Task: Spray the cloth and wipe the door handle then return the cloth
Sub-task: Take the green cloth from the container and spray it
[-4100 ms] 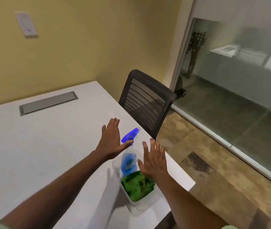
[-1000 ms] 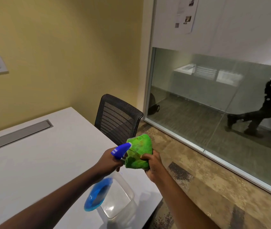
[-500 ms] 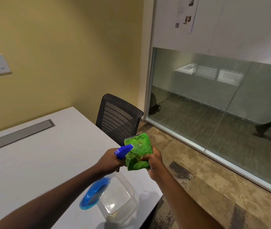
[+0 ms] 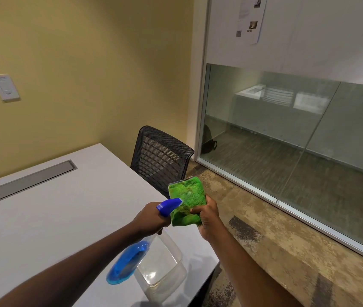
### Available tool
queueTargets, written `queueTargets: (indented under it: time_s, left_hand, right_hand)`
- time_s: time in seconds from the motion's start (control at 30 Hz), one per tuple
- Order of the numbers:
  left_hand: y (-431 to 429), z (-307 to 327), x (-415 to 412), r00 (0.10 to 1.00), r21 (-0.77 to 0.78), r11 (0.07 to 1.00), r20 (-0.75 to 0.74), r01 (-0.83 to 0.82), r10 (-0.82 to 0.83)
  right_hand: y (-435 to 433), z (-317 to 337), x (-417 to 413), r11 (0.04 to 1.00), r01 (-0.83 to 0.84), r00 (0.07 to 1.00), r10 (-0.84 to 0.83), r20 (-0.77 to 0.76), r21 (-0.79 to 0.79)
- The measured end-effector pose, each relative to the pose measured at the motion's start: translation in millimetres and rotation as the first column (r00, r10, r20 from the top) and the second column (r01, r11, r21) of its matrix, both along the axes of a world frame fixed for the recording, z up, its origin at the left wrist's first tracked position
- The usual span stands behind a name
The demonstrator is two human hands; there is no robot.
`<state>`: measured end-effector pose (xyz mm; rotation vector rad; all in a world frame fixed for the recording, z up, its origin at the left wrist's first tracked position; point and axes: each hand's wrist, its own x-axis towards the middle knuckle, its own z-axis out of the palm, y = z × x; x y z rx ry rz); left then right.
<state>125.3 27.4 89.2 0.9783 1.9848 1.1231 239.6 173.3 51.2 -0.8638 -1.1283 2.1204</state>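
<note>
My left hand (image 4: 150, 219) grips a spray bottle (image 4: 129, 261) with a blue nozzle and blue liquid, tilted so the nozzle points right at the cloth. My right hand (image 4: 205, 214) holds a green cloth (image 4: 187, 199) upright just in front of the nozzle, almost touching it. Below both hands a clear plastic container (image 4: 161, 268) stands empty near the corner of the white table (image 4: 43, 218). No door handle is in view.
A black mesh chair (image 4: 161, 156) stands at the table's far side, against the yellow wall. A glass wall (image 4: 287, 140) runs along the right, with patterned floor (image 4: 264, 240) between it and the table. A grey cable hatch (image 4: 34, 179) is set in the tabletop.
Four seconds ago the bottle and cloth lay in the container; both hands now hold them up. In the last second the cloth has unfolded flatter before the nozzle. A passer-by behind the glass has left.
</note>
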Motion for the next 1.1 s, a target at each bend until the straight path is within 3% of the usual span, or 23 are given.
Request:
queueTargets:
  time_s: [0.43,0.63,0.9,1.1]
  left_hand:
    - [6.5,6.9,-3.2,0.997,0.028,1.000,0.070,0.009,-0.011]
    - [8.7,4.5,-0.2,1.000,0.022,1.000,-0.012,0.018,-0.017]
    - [9.9,5.3,-3.3,0.998,0.059,0.998,0.060,-0.024,0.020]
    - [12.9,1.2,-5.7,1.000,0.049,0.999,0.004,-0.017,0.017]
  right_hand:
    - [1.4,2.4,0.1,1.000,-0.009,1.000,0.009,-0.009,-0.011]
    - [2.3,3.0,0.1,1.000,0.000,1.000,0.000,-0.009,-0.006]
    - [4.5,2.8,2.7,1.000,0.013,1.000,-0.013,0.008,-0.006]
    - [1.9,2.0,1.5,1.000,-0.006,1.000,0.006,0.010,-0.003]
